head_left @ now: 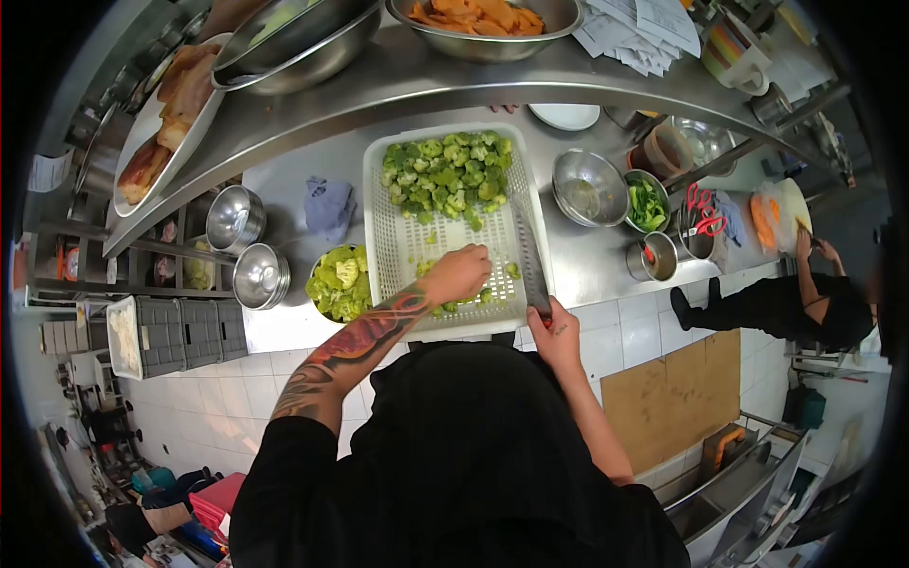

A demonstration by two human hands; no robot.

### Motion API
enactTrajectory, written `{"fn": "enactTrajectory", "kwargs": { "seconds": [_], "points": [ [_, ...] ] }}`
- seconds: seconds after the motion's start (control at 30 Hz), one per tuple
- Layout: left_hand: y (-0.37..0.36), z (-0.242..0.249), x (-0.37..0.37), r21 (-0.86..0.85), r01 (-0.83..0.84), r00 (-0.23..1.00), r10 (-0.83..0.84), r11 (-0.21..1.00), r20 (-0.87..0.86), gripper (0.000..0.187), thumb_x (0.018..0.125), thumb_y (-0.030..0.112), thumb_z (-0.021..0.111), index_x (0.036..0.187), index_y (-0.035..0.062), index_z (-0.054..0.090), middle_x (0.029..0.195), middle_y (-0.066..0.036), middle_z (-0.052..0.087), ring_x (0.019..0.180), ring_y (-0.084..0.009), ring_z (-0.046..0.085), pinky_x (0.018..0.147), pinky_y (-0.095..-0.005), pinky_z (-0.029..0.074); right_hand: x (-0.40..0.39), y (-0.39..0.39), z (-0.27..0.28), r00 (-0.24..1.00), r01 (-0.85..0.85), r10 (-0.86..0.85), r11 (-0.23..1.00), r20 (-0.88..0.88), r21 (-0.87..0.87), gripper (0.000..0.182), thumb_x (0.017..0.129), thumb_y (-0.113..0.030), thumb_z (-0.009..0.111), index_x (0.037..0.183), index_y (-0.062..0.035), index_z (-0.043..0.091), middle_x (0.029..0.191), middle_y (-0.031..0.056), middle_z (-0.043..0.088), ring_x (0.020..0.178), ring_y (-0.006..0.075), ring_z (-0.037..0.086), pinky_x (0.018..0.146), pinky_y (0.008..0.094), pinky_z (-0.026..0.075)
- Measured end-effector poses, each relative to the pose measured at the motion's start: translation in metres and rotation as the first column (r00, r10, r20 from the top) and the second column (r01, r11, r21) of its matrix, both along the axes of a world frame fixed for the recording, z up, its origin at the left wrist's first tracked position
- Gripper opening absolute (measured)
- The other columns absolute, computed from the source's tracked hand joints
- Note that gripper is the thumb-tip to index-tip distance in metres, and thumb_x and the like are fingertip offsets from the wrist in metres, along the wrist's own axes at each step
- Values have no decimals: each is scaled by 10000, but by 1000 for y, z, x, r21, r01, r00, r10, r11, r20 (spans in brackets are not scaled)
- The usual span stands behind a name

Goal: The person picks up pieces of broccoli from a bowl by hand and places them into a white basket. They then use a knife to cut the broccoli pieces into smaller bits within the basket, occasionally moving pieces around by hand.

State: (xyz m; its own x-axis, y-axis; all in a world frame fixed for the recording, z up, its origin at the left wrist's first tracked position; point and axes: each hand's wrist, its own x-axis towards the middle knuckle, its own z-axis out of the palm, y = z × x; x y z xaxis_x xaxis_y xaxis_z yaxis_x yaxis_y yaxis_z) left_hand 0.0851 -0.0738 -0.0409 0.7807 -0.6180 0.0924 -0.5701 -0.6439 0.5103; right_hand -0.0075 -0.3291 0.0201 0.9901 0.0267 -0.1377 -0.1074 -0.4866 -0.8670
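A white perforated crate [376, 204] lies on the steel table, with a heap of cut broccoli florets [450, 175] at its far end. In my right hand [555, 333] is the handle of a large knife [531, 256], its blade pointing away from me along the crate's right side. My left hand [456, 275] is low over the near half of the crate, fingers curled together; whatever they hold is hidden. Small broccoli pieces [512, 270] lie around that hand. Just left of the crate stands a bowl of larger broccoli pieces [343, 282].
Steel bowls [235, 220] and a blue cloth [329, 208] are on the left. Further right stand another steel bowl [589, 187], a bowl of green leaves [648, 204] and red-handled scissors [703, 210]. A steel shelf [379, 80] crosses overhead. A co-worker [805, 308] stands at the right.
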Motion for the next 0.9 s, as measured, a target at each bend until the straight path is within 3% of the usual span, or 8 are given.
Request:
{"fn": "enactTrajectory", "kwargs": {
  "seconds": [0.13, 0.23, 0.37, 0.43, 0.47, 0.53, 0.7, 0.9],
  "points": [
    [-44, -12, 12, -171, -67, 997, 72, 983, 22, 130, 897, 115, 656, 1003, 52, 697, 1015, -144, 631, 1023, -355, 645, 862, -478, 566, 0, -1, -6, 999, 0, 0, 1000, 37, 6, 220, 979, -214, 703, 955, -3, 647, 684, 148, 670, 578, 241, 651, 610, 371, 525],
    [-56, -27, 18, -7, -25, 1000, 26, 1000, 7, 178, 876, 86, 649, 1047, 56, 689, 1020, -157, 636, 1000, -367, 652, 852, -483, 566, 0, -4, -5, 999, -30, 29, 998, -25, -54, 211, 992, -171, 709, 1046, 32, 685, 791, 119, 746, 693, 121, 675, 672, 310, 546],
    [-38, -20, 6, -177, -62, 998, 59, 982, -24, 272, 888, 48, 640, 1149, 57, 713, 993, -172, 639, 954, -363, 668, 821, -454, 573, -3, -2, -7, 999, 9, -9, 1000, 38, 1, 231, 977, -224, 709, 943, -3, 649, 681, 152, 671, 587, 247, 669, 606, 374, 522],
    [-21, 2, -3, -400, -363, 879, 167, 842, -446, 148, 1000, 85, 662, 1082, -34, 694, 1098, -151, 680, 1043, -281, 713, 913, -393, 594, -4, -1, -8, 999, 24, -25, 999, 32, 29, 235, 978, -224, 708, 945, 0, 646, 684, 155, 675, 588, 243, 672, 598, 378, 517],
    [-11, 10, -9, -397, -353, 883, 160, 847, -442, 148, 1000, 85, 662, 1082, -34, 694, 1098, -151, 680, 1043, -281, 713, 913, -393, 594, -4, -3, -11, 1000, 17, -18, 999, 14, 29, 235, 976, -223, 707, 957, 2, 643, 699, 173, 688, 603, 288, 692, 604, 395, 525],
    [8, 22, -21, -482, -724, 506, -94, 494, -857, 183, 1067, 100, 636, 1195, -27, 662, 1161, -127, 690, 1128, -227, 708, 987, -337, 590, -3, -3, -5, 1000, 7, -7, 1000, 2, -28, 225, 974, -217, 705, 967, -1, 643, 707, 179, 694, 620, 318, 700, 610, 411, 531],
    [21, 44, -52, -506, -806, 483, -154, 307, -862, 266, 1040, 86, 675, 1265, -36, 603, 1170, -125, 695, 1092, -235, 724, 1012, -346, 598, -3, 5, 27, 994, -100, 106, 978, 19, -185, 181, 971, -201, 697, 996, -25, 660, 779, 182, 723, 690, 369, 720, 641, 443, 556],
    [7, 53, -74, -515, -854, 489, -223, 75, -843, 213, 1022, 29, 651, 1230, -12, 631, 1150, -121, 716, 1066, -235, 735, 992, -360, 614, 13, 34, 60, 912, -157, 235, 957, 336, -244, 194, 896, -108, 735, 1079, -79, 677, 842, 119, 733, 718, 315, 726, 667, 427, 574]
  ]
}}
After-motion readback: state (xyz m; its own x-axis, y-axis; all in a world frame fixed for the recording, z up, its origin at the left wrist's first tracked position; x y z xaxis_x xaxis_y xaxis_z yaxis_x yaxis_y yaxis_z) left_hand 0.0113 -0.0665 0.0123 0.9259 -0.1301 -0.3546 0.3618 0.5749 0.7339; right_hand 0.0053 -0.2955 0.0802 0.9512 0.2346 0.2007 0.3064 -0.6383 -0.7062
